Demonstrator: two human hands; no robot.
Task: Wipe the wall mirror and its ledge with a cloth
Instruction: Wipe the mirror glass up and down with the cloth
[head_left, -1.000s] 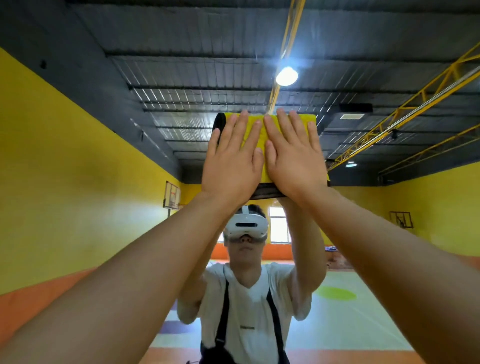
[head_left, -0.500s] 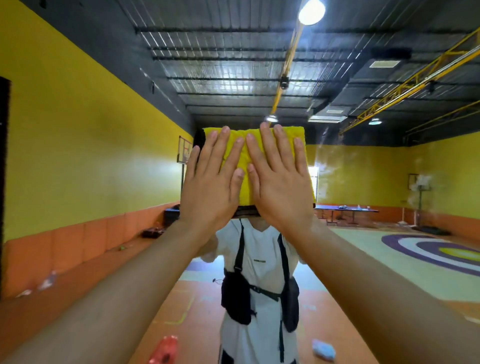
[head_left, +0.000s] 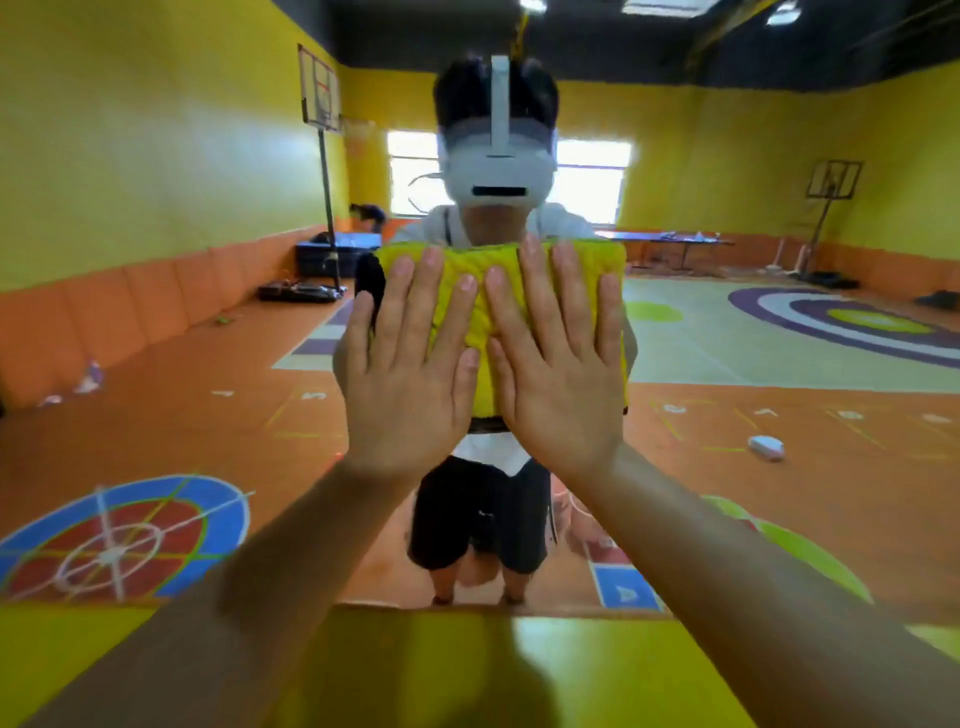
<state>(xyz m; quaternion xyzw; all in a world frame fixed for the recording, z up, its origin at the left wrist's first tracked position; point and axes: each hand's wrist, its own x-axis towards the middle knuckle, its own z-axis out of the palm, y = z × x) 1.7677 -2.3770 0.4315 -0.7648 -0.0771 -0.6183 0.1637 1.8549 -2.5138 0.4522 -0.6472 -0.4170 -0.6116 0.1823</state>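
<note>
The left arm (head_left: 218, 587) and the right arm (head_left: 753, 571) reach straight out to the yellow cloth (head_left: 479, 332). The left hand (head_left: 410, 374) presses flat on the cloth's left side, fingers straight and pointing up. The right hand (head_left: 558, 364) presses flat on its right side, the same way. The thumbs sit close together over the cloth's middle.

I'm looking into an indoor sports hall: a basketball hoop (head_left: 318, 88), orange wall padding (head_left: 156, 301) below it, a painted floor target (head_left: 117, 540) before it.
</note>
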